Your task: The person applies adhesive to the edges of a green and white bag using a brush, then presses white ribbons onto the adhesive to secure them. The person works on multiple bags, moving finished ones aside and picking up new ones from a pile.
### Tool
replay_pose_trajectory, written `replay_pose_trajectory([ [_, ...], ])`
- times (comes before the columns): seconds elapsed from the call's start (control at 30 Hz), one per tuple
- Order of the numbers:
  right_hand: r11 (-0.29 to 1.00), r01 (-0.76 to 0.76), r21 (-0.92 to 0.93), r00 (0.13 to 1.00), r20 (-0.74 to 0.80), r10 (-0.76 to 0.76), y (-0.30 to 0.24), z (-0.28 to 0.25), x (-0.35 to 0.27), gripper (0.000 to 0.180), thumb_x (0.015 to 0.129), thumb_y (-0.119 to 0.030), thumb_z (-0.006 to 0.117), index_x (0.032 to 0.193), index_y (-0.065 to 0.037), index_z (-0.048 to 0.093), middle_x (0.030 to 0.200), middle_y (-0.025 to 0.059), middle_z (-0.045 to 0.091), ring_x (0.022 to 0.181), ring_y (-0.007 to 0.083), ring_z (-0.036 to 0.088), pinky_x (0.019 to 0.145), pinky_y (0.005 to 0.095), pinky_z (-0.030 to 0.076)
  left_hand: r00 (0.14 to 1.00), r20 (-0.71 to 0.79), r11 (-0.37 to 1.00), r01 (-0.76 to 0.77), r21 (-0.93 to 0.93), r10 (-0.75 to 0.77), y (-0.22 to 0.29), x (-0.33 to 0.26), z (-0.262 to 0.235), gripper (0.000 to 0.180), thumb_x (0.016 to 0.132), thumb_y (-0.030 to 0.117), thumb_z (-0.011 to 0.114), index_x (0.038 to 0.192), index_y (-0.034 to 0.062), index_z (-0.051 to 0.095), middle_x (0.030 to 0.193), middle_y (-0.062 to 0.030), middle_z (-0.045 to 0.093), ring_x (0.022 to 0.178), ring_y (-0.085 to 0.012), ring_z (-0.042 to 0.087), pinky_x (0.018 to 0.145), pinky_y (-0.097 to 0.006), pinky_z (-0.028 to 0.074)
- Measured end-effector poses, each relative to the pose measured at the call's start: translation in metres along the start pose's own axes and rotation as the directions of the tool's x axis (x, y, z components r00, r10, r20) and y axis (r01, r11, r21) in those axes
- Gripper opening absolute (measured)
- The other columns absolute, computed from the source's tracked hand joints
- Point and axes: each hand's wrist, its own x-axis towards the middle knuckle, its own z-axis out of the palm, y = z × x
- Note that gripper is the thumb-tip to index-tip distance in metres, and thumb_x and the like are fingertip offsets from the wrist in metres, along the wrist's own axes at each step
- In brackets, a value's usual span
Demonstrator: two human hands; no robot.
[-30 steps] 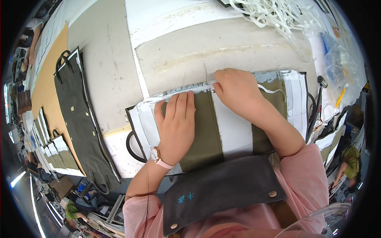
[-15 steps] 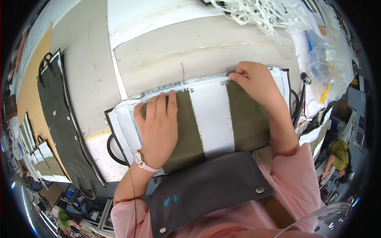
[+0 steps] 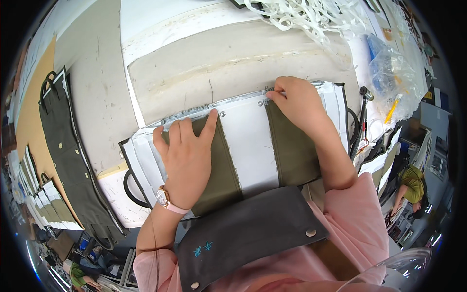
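An olive-green bag panel point(image 3: 295, 155) with a white middle strip point(image 3: 250, 148) and white side pieces lies in front of me. Its handle loops point(image 3: 132, 193) stick out at the sides. My left hand point(image 3: 186, 158) rests on the panel's left part, fingers spread, the index fingertip close to a small round metal snap point(image 3: 223, 114). At the far edge, my right hand point(image 3: 299, 104) has thumb and index finger pinched on the panel's whitish edge strip point(image 3: 238, 100), beside a second snap point(image 3: 260, 103). The inside of that pinch is partly hidden.
A tangle of white strips point(image 3: 306, 22) sits at the far right, with clear plastic bags point(image 3: 394, 70), a hammer-like tool point(image 3: 366, 95) and a yellow pen-like item point(image 3: 392, 109) nearby. On the left lie a long dark bag point(image 3: 80, 160) and smaller panels point(image 3: 53, 199). Other people appear at both rims.
The whole scene has shifted slightly left in view. My left index finger has spread away from the other fingers toward the snap. My right hand keeps pinching the far edge.
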Motion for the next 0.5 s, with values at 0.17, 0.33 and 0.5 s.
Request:
replay_pose_trajectory([
  [0.17,1.0,0.0,-0.008,1.0,0.016,0.0,0.0,0.0,0.0,0.023,0.086,-0.022,0.065,0.076,-0.003,0.059,0.077,0.0145,0.063,0.076,0.0347,0.061,0.068,0.045,0.047,1.0,0.023,1.0,0.01,0.002,-0.01,0.001,0.001,-0.002,0.054,0.077,0.003,0.06,0.129,0.0198,0.061,0.1,-0.0112,0.051,0.097,-0.0259,0.05,0.1,-0.056,0.027],
  [0.33,0.997,0.039,-0.071,0.999,-0.018,-0.04,-0.001,0.004,-0.001,0.021,0.086,-0.021,0.064,0.078,-0.003,0.06,0.079,0.0146,0.064,0.076,0.0346,0.062,0.069,0.0439,0.049,0.998,0.002,0.998,0.064,-0.018,-0.064,0.009,0.005,-0.008,0.044,0.082,0.019,0.067,0.126,0.0179,0.062,0.108,-0.011,0.053,0.102,-0.026,0.051,0.1,-0.053,0.028],
  [0.5,0.986,0.06,-0.156,0.993,-0.09,-0.075,-0.008,0.008,-0.005,0.02,0.085,-0.021,0.065,0.079,-0.002,0.061,0.077,0.0153,0.064,0.076,0.0341,0.064,0.069,0.0425,0.05,0.995,-0.062,0.99,-0.08,-0.12,0.073,0.041,0.023,0.002,0.051,0.083,0.022,0.067,0.128,0.0011,0.055,0.116,-0.0097,0.054,0.109,-0.0239,0.051,0.101,-0.05,0.031],
])
